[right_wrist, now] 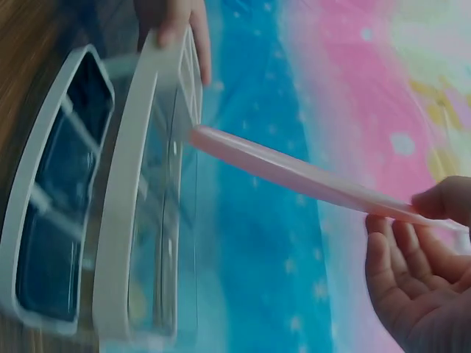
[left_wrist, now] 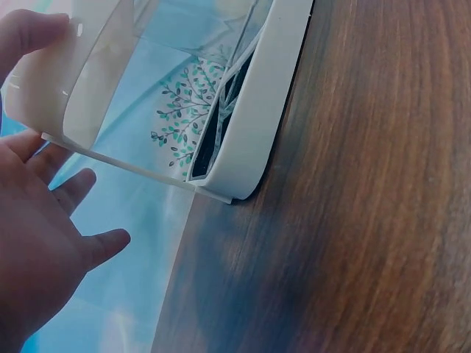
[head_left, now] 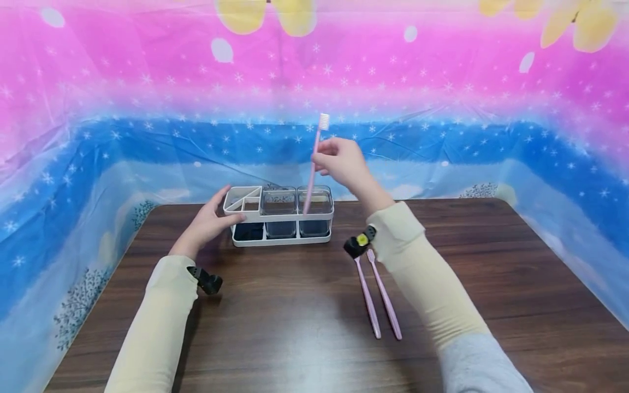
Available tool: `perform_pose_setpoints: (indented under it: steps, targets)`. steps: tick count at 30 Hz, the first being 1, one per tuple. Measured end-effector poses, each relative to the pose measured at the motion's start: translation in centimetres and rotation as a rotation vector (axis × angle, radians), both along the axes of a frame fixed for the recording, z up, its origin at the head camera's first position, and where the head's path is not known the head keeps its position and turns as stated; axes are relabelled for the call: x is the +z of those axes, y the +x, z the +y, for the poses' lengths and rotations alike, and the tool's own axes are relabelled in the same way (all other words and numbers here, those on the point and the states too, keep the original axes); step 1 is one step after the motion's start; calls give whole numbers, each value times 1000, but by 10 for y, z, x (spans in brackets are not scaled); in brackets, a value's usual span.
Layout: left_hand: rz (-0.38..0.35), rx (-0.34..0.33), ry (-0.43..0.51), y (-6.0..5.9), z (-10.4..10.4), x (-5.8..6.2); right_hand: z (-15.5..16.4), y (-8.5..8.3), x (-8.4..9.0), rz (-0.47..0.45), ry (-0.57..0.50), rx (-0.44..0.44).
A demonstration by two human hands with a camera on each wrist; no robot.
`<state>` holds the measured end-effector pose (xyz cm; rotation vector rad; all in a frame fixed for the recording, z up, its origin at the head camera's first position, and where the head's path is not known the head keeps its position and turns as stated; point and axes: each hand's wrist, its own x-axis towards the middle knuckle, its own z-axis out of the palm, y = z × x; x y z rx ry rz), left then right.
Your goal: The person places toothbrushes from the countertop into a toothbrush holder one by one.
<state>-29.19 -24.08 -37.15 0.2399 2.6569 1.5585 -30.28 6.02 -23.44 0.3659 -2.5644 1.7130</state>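
Dark wood table (head_left: 295, 327), slim pink white-bristled toothbrush (head_left: 313, 169) pinched upright.

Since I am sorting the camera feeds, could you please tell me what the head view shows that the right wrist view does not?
Only the head view shows two pink toothbrushes lying on the dark wooden table.

Only the right wrist view shows the right hand's palm side.

Both show the pink toothbrush it pinches, entering the white organiser with clear cups, which the left hand steadies.
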Motion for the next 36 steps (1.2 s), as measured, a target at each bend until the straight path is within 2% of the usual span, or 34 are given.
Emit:
perform_pose_setpoints:
  steps: [6, 9, 13, 19, 24, 30, 36]
  targets:
    - [0, -1, -22, -1, -1, 1, -52, -2, -5, 130, -82, 5]
    - [-4, 13, -37, 2, -5, 3, -73, -1, -13, 209, -64, 13]
    - [1, 17, -36, 3, -5, 5, -92, -1, -26, 252, -6, 26]
    - [-3, 13, -7, 3, 1, 3, -106, -1, -55, 256, 102, 24]
    - [-4, 12, 13, 3, 3, -1, -112, -1, -76, 219, 158, 47]
    - [0, 2, 58, 4, 0, -3, -119, -4, -91, 180, 187, 90]
    - [-15, -8, 70, 3, 3, 0, -120, -8, -99, 194, 254, 75]
